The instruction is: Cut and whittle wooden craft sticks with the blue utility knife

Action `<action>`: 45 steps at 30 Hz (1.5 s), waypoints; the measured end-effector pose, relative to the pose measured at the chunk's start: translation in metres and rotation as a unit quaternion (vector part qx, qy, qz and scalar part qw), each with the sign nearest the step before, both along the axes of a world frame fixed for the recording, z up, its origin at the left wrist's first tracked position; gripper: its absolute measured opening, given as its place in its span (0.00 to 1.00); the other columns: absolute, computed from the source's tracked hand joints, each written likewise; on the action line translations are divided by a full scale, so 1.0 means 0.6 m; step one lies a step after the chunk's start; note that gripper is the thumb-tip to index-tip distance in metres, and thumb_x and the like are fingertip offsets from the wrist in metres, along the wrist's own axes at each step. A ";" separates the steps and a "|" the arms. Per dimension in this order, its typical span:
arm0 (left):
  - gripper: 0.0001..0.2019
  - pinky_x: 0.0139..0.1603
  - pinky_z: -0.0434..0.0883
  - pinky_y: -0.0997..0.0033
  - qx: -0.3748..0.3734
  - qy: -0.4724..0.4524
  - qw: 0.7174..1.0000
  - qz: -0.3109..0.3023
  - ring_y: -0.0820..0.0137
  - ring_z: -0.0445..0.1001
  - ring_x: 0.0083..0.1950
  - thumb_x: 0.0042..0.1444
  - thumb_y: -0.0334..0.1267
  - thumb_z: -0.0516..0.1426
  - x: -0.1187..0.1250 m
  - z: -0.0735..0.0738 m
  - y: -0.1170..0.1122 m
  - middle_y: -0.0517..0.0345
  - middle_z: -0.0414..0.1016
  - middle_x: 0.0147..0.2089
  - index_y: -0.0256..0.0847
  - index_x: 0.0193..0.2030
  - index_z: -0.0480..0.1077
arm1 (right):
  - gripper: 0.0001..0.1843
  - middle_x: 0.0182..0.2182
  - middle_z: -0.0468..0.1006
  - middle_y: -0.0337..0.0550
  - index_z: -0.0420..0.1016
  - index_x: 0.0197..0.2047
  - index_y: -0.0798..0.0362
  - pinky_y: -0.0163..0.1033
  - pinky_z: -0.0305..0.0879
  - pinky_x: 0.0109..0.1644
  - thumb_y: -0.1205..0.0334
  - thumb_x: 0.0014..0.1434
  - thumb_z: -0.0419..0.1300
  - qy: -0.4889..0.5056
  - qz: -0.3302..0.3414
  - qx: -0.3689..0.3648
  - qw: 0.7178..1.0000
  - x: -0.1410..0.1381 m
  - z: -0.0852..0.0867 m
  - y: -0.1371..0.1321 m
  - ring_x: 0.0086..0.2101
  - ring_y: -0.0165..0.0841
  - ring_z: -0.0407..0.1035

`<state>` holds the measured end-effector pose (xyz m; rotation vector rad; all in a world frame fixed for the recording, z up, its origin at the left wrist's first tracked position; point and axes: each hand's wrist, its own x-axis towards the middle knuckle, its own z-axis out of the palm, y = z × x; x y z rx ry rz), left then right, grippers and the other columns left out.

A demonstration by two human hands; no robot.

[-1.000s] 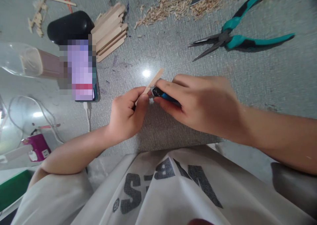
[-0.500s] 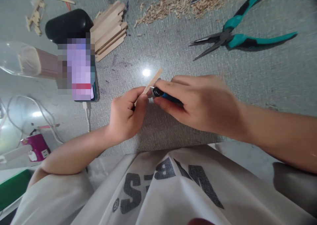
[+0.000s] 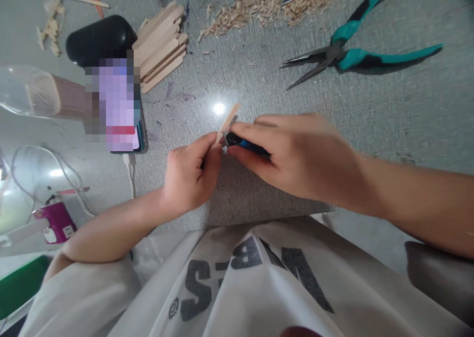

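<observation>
Between its thumb and fingers, my left hand (image 3: 190, 171) pinches the lower end of a thin wooden craft stick (image 3: 230, 117), whose free end points up and to the right. My right hand (image 3: 296, 151) is closed round a utility knife (image 3: 246, 144) with a dark blue and black handle. The knife's short blade meets the stick just above my left thumb. Part of the handle is hidden under my right fingers.
Needle-nose pliers (image 3: 335, 53) with teal handles lie spread at the upper right. Wood shavings (image 3: 252, 8) are heaped at the back. A stack of craft sticks (image 3: 163, 45), a black case (image 3: 99, 38), a phone (image 3: 142, 139) and a plastic bottle (image 3: 37, 90) sit to the left.
The stick's free end has shifted slightly left, and the knife in my right hand has moved a little left too, close to my left thumb. Both hands keep their hold.
</observation>
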<state>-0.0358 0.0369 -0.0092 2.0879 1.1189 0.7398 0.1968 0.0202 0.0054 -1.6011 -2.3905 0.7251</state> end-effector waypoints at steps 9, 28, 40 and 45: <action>0.17 0.28 0.63 0.72 -0.119 -0.076 0.990 0.031 0.75 0.60 0.26 0.83 0.38 0.57 0.005 0.012 -0.006 0.67 0.64 0.25 0.42 0.39 0.78 | 0.33 0.36 0.80 0.46 0.87 0.67 0.51 0.44 0.44 0.35 0.43 0.87 0.46 -0.007 -0.012 0.043 0.999 -0.007 -0.012 -0.006 0.28 0.36 0.58; 0.25 0.26 0.72 0.67 -0.152 -0.060 0.982 0.099 0.71 0.72 0.23 0.85 0.62 0.57 -0.002 -0.002 -0.024 0.64 0.75 0.24 0.45 0.57 0.87 | 0.33 0.36 0.81 0.47 0.84 0.69 0.54 0.43 0.50 0.35 0.43 0.87 0.46 0.038 0.044 0.028 0.998 0.009 -0.011 0.002 0.30 0.38 0.65; 0.19 0.35 0.76 0.66 -0.112 -0.019 0.992 0.063 0.68 0.80 0.33 0.85 0.49 0.57 -0.001 0.005 -0.014 0.59 0.84 0.34 0.44 0.51 0.87 | 0.30 0.36 0.81 0.46 0.85 0.70 0.51 0.43 0.47 0.35 0.46 0.86 0.49 0.001 0.034 0.041 0.999 0.009 -0.006 0.003 0.29 0.37 0.61; 0.20 0.36 0.77 0.66 -0.128 -0.025 0.989 0.068 0.66 0.82 0.36 0.84 0.52 0.57 0.002 0.007 -0.008 0.57 0.85 0.34 0.42 0.50 0.88 | 0.29 0.37 0.82 0.46 0.85 0.71 0.48 0.43 0.45 0.34 0.46 0.85 0.50 -0.019 0.013 0.059 0.998 0.003 -0.007 -0.002 0.28 0.36 0.60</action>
